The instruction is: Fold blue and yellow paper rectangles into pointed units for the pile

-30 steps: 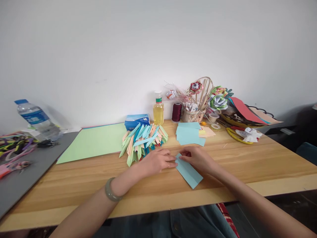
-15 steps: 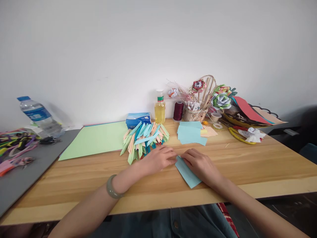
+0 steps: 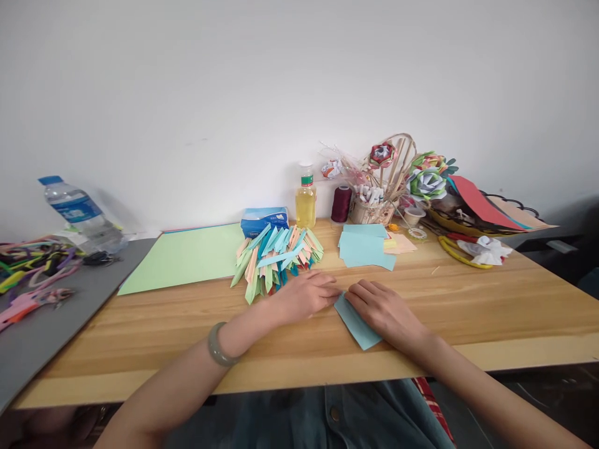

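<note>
A small sheet of light blue paper (image 3: 359,325) lies on the wooden table near its front edge, with one corner pointing toward me. My right hand (image 3: 381,307) covers its right side, fingers bent and closed on the far edge. From the left, my left hand (image 3: 309,295) reaches to the far left corner, its fingertips together at the paper; a bracelet circles that wrist. The fingers partly hide the far edge, so any crease there cannot be made out. Just beyond my left hand is a pile of folded paper strips (image 3: 276,257) in blue, green and peach.
Blue sheets (image 3: 367,249) lie beyond my right hand. Along the wall stand a tissue pack (image 3: 264,219), a bottle of yellow liquid (image 3: 306,202), a thread spool (image 3: 341,204) and a basket (image 3: 372,212). Green paper (image 3: 187,259) and a water bottle (image 3: 82,212) are left.
The view has shifted slightly, so the scene sits a little higher and farther right. Both hands stay at the far edge of the blue paper, with hardly any movement.
</note>
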Available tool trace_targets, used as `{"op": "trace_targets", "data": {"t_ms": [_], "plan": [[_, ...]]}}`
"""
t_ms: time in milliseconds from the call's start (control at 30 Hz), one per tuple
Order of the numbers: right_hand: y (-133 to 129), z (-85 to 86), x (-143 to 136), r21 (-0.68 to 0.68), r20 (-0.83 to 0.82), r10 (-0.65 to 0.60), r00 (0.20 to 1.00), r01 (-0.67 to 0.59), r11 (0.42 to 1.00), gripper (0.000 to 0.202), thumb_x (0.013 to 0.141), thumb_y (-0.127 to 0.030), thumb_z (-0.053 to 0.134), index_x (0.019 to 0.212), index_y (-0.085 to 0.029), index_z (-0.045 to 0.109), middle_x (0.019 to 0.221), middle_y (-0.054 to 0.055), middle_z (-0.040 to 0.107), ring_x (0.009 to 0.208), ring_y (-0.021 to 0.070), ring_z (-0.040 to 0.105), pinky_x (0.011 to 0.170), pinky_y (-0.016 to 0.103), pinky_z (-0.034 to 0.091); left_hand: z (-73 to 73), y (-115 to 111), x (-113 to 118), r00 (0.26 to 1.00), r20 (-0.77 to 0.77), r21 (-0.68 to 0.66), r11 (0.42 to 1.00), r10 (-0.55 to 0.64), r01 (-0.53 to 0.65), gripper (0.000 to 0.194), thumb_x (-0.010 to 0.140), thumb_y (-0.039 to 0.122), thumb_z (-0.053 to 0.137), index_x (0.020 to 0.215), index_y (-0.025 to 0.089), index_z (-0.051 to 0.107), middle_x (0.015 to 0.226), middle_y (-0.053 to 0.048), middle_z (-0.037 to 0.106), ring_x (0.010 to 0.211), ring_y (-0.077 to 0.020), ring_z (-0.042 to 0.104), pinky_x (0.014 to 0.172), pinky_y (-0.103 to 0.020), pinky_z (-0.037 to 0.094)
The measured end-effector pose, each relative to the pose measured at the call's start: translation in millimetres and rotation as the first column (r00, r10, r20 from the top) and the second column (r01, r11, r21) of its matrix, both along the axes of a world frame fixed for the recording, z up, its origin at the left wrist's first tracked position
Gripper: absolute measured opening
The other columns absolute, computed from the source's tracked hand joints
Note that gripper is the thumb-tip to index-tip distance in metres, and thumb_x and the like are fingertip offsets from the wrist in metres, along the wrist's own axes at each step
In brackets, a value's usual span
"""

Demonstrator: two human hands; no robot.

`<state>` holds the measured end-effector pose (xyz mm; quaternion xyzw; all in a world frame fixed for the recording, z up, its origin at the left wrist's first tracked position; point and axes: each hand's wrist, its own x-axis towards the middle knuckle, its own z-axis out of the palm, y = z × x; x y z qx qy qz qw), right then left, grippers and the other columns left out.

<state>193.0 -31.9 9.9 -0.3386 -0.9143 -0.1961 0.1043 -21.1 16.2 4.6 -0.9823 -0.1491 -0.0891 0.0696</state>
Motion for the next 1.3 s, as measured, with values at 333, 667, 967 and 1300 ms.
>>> {"op": "trace_targets", "data": {"t_ms": [333,667,967,1300], "plan": [[1.1,1.0,0.5,-0.047,0.017,0.025,1.000,-0.024,0.999,0.027,0.090,-0.007,0.037,0.079,-0.014,0.060,0.077,0.008,0.058,0.074,0.0205,0.052,0.065,0.032,0.044,-1.9,3.1,0.5,1.000,0.023,0.010,1.000,-0.020,0.020,0.034,0.083,0.008,0.050,0.114,0.021,0.058,0.122,-0.002,0.059,0.122,-0.0202,0.043,0.104,-0.038,0.030],[5.5,-3.5,7.3,-0.215,-0.158,-0.030,0.987,-0.005,0.977,0.028,0.086,-0.007,0.038,0.097,-0.016,0.061,0.084,0.007,0.056,0.078,0.0193,0.053,0.068,0.033,0.048,-4.3,6.5,0.9,0.999,0.049,-0.024,0.999,-0.020,0.022,0.035,0.081,0.008,0.051,0.113,0.021,0.059,0.118,-0.001,0.062,0.120,-0.0207,0.044,0.102,-0.038,0.031],[-5.5,5.3,29.2,-0.310,-0.228,-0.078,0.971,0.004,0.951,0.031,0.086,-0.007,0.036,0.096,-0.018,0.064,0.084,0.008,0.057,0.078,0.0201,0.054,0.070,0.036,0.047,-4.0,6.2,1.5,0.998,0.068,-0.080,0.997,0.003,0.003,0.035,0.082,0.006,0.050,0.110,0.023,0.062,0.119,0.000,0.061,0.116,-0.0204,0.048,0.103,-0.041,0.032],[-23.7,18.6,42.4,-0.642,-0.384,-0.106,0.917,-0.183,0.745,0.019,0.087,-0.015,0.045,0.090,-0.023,0.062,0.100,0.006,0.058,0.088,0.0161,0.058,0.074,0.027,0.049,-2.6,6.4,-2.7,0.988,0.140,-0.292,0.956,0.066,-0.023,0.048,0.079,-0.005,0.040,0.115,0.020,0.060,0.123,0.003,0.058,0.124,-0.0167,0.043,0.103,-0.035,0.037]]}}
